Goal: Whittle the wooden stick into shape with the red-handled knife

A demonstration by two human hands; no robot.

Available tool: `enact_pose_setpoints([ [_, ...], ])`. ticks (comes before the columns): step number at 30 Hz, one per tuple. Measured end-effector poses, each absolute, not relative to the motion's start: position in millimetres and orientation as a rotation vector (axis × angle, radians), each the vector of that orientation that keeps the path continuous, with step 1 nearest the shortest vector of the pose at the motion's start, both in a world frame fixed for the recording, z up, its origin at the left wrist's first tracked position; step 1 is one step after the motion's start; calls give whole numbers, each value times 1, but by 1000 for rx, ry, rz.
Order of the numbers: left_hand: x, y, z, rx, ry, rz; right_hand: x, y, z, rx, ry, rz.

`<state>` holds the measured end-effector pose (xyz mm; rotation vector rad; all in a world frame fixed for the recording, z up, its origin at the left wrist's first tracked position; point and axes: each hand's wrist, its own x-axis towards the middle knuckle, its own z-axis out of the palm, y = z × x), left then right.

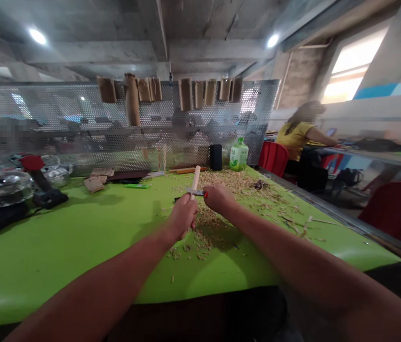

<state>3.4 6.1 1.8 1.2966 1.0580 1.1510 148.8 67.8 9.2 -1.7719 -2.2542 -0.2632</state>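
The person's left hand (pixel 182 214) is closed around the lower part of a pale, slender wooden stick (pixel 196 177), whose upper end rises tilted above the fist, over the middle of a bright green-topped desk (pixel 93 232). The right hand (pixel 218 197), just beside it, is clamped on a small knife with a silvery metal blade (pixel 196 192) and a bit of red at its handle; the blade lies across the stick just above the left fist. Curled, pale wood shavings (pixel 218 179) litter the desk under the hands and to their right. Behind them, near the grey perforated metal screen (pixel 97 135), stand an upright black rectangular object (pixel 216 157) and a translucent green plastic bottle (pixel 239 156). A red-and-black power tool (pixel 37 176) stands well apart at the left. On the right, a person in a yellow top (pixel 291 141) sits at another table.
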Motion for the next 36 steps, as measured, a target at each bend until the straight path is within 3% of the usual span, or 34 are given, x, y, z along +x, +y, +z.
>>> enact_pose_setpoints([
  [6, 3, 7, 3, 1266, 1077, 1162, 147, 80, 13, -1766, -2218, -266],
  [12, 9, -12, 0, 1420, 998, 1036, 190, 101, 23, -2056, -1817, -103],
  [25, 1, -2, 2, 1274, 787, 1160, 200, 109, 17, -2033, -1600, 127],
  [36, -1, 10, 2, 1208, 884, 1233, 137, 53, 13, -1694, -2292, -207],
])
